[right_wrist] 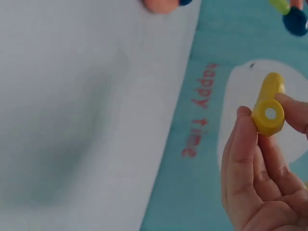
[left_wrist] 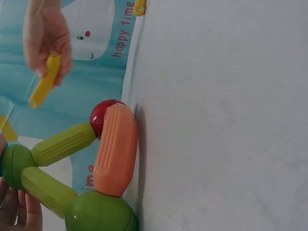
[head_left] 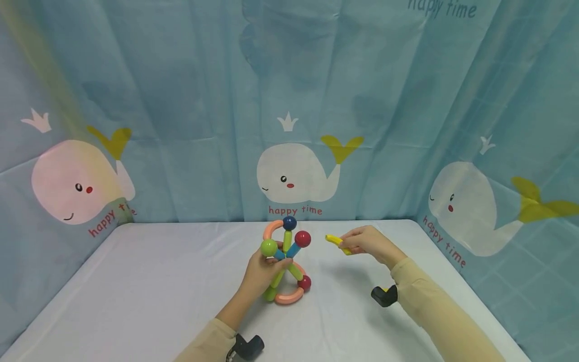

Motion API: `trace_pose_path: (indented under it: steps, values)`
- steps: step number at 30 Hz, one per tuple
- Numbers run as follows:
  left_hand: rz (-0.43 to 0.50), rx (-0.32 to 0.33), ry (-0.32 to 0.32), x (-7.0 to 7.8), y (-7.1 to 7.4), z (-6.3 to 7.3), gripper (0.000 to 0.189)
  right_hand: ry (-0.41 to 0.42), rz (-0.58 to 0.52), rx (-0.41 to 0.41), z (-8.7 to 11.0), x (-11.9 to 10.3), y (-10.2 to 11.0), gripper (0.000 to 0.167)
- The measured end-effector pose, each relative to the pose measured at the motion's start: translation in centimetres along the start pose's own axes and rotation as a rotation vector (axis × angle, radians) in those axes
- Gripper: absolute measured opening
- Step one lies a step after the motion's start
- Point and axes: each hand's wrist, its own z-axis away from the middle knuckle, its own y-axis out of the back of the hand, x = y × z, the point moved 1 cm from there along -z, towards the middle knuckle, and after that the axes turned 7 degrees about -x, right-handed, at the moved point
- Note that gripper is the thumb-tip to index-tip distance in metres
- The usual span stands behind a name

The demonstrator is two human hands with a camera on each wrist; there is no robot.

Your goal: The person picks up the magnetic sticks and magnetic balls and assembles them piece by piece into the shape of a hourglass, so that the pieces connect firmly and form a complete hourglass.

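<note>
A structure of coloured balls and rods stands on the white table, its middle gripped by my left hand (head_left: 263,271). On its upper part are a dark blue ball (head_left: 290,223), a red ball (head_left: 302,239) and a lime green ball (head_left: 269,248). Lower down, a curved orange rod (left_wrist: 117,149) joins a red ball (left_wrist: 102,115) and a green ball (left_wrist: 101,214). To the right, apart from the structure, my right hand (head_left: 368,243) pinches a curved yellow rod (right_wrist: 269,103) in the air. A pale round spot shows on the rod's end in the right wrist view.
The white tabletop (head_left: 158,281) stretches around both hands. Behind and beside it hangs a blue curtain (head_left: 190,125) printed with whales. Black wrist cameras sit under both sleeves, the right one (head_left: 384,295) just above the table. Another yellow piece (left_wrist: 139,6) shows at the left wrist view's top.
</note>
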Motion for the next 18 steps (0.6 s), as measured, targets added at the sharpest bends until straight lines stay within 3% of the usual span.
trace_pose_path:
  steps: [9,18]
  values:
    - [0.014,-0.007,-0.016,-0.2,0.0,0.0,0.043,0.042,0.008,0.051,-1.1,-5.0,-1.7,0.035]
    - [0.026,-0.011,-0.021,-0.2,0.0,-0.2,0.043,0.071,-0.005,0.068,-1.4,-7.1,-2.7,0.034]
